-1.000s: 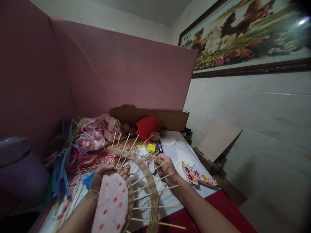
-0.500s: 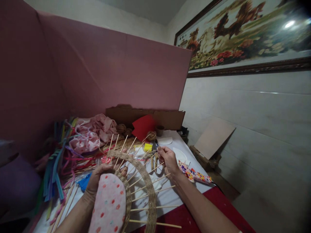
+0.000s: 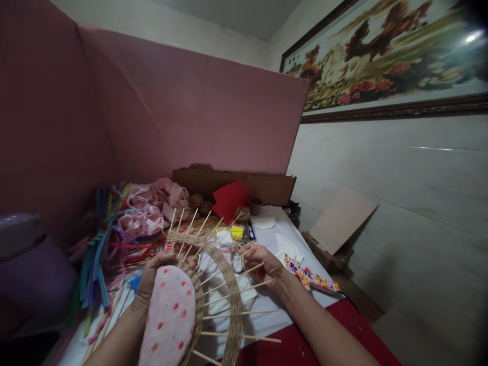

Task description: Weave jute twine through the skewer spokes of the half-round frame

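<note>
My left hand [image 3: 152, 274] grips a half-round woven piece [image 3: 235, 305] from its left side, fingers behind it. The piece has a white padded centre [image 3: 170, 315] with red and pink dots, and an inner and an outer band of braided tan twine. Thin wooden sticks [image 3: 263, 338] fan out through both bands. At the upper right of the outer band, my right hand [image 3: 263, 264] is closed in a pinch among the stick ends. What lies between its fingertips is too small to make out. Scissors [image 3: 238, 262] lie behind the piece, partly hidden.
Pink dotted fabric [image 3: 143, 218], coloured strips [image 3: 91, 269] and loose sticks lie left. Twine balls [image 3: 196, 202], red card [image 3: 231, 201], a small brown pot [image 3: 255, 205] and a cardboard strip [image 3: 270, 188] stand at the back. A flower-patterned glue gun [image 3: 312, 279] lies right.
My right hand has moved down and slightly toward me along the stick ends. The woven piece has shifted slightly in my left hand's hold. The whole view has shifted a little.
</note>
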A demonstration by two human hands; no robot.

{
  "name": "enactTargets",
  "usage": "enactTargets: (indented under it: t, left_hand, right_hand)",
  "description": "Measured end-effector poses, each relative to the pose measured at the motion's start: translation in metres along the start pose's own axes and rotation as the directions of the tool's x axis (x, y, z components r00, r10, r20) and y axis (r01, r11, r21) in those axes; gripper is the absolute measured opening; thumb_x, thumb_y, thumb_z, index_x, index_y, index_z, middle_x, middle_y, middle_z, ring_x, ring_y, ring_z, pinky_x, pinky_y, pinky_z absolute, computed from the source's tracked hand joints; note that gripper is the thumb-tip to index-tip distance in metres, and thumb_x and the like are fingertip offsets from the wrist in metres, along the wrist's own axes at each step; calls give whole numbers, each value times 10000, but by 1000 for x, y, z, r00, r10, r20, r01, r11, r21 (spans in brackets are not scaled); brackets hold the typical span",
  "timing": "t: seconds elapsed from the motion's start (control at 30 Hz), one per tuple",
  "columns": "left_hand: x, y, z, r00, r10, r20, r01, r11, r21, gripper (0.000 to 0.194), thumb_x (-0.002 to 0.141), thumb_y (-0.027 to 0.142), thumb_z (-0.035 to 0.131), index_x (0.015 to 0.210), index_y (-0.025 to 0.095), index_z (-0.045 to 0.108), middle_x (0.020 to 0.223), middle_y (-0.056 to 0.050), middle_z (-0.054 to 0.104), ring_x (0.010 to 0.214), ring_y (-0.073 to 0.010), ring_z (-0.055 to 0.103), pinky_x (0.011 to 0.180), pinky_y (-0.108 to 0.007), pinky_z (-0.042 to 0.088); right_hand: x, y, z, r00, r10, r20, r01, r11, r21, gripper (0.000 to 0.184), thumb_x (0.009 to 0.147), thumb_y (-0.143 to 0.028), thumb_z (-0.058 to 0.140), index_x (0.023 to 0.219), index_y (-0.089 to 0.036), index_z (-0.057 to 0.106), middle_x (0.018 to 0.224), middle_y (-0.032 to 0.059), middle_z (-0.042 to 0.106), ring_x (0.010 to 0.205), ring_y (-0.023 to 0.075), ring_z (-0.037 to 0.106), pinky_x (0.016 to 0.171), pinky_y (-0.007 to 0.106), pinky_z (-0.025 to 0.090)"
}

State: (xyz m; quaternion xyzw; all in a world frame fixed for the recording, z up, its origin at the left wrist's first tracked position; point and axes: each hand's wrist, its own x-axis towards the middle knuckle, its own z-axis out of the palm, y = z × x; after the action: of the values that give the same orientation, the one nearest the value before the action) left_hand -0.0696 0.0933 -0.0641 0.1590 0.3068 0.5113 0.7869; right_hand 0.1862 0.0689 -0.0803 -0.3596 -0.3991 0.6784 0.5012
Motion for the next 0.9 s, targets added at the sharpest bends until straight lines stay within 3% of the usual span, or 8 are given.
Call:
enactTargets:
  t: [0.1,0.2,0.43,0.57,0.7,0.9]
  left_hand:
    - [2,3,-5,998,-24,63,21,999,38,138,636,105,490,587,102,618,523,-102,640,459,-243,619,461,-357,510]
    - [3,4,-7,998,-7,57,5,1000,29,138,640,101,494,594,108,624,562,-101,664,501,-234,635,509,-349,530]
    - [3,3,-4,999,21,32,-22,1000,21,154,627,70,483,583,118,622,543,-84,658,508,-227,641,514,-334,540]
    - [3,3,-3,999,27,37,-28,999,24,152,636,74,485,575,117,617,514,-71,641,471,-209,628,516,-324,542]
    - [4,3,-3,999,23,37,-24,999,35,152,633,84,485,624,95,637,549,-96,651,560,-249,658,536,-354,544]
    - [4,4,-3,999,39,17,-39,999,32,158,633,87,471,610,106,626,555,-93,663,544,-246,658,533,-356,544]
  right_hand:
    - [-4,2,5,995,70,65,-67,997,-46,227,582,-213,735,750,-96,639,396,-117,313,335,3,149,340,181,65]
    - [-5,6,8,992,88,92,-82,994,-68,229,574,-252,757,699,-95,646,381,-106,352,312,-2,196,334,176,85]
    - [-4,14,12,998,58,38,-56,996,-72,262,537,-261,797,657,-139,599,534,-33,563,441,53,504,374,150,204]
    - [-5,14,13,998,55,36,-52,996,-71,258,534,-247,800,648,-143,594,526,-47,552,415,50,486,382,163,216]
    - [-6,15,14,998,45,47,-42,997,-61,236,532,-233,794,627,-147,596,520,-56,539,388,33,437,380,170,194]
    - [-5,18,9,998,15,69,-9,997,-82,188,515,-179,776,659,-142,661,563,-34,576,432,49,460,435,190,278]
